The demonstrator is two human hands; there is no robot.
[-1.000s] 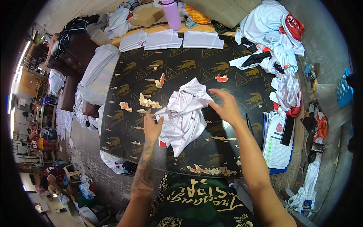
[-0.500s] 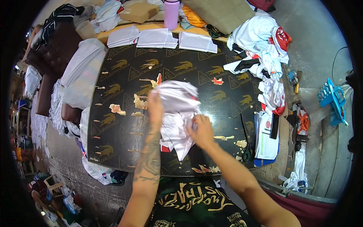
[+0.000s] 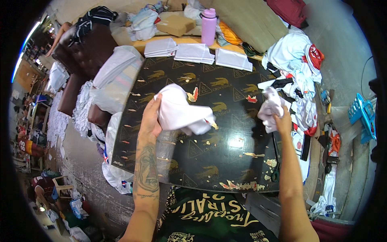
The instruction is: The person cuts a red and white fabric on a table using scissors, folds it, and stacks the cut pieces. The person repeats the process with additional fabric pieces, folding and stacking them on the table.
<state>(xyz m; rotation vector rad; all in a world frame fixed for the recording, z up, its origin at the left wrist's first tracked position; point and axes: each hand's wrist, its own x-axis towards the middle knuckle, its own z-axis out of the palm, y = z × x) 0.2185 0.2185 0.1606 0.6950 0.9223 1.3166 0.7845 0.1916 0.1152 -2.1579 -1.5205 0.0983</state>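
Cloth (image 3: 175, 107), white and draped, is clasped in the partly curled left hand (image 3: 151, 121) at 10 o'clock over the black, gold-printed tabletop (image 3: 225, 161); at 3 o'clock, the tightly curled right hand (image 3: 284, 119) grips a bunched white fabric piece (image 3: 271, 109); 3 folded white stacks (image 3: 194, 53) lie at 12.

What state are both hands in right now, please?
Left hand: closed on a draped white fabric piece.
Right hand: closed on a crumpled white fabric bunch.

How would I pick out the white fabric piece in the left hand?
Find the glossy black tabletop. Over its left part, the left hand holds the smooth white fabric piece. It spreads out broadly, unlike the crumpled white bundle in the right hand.
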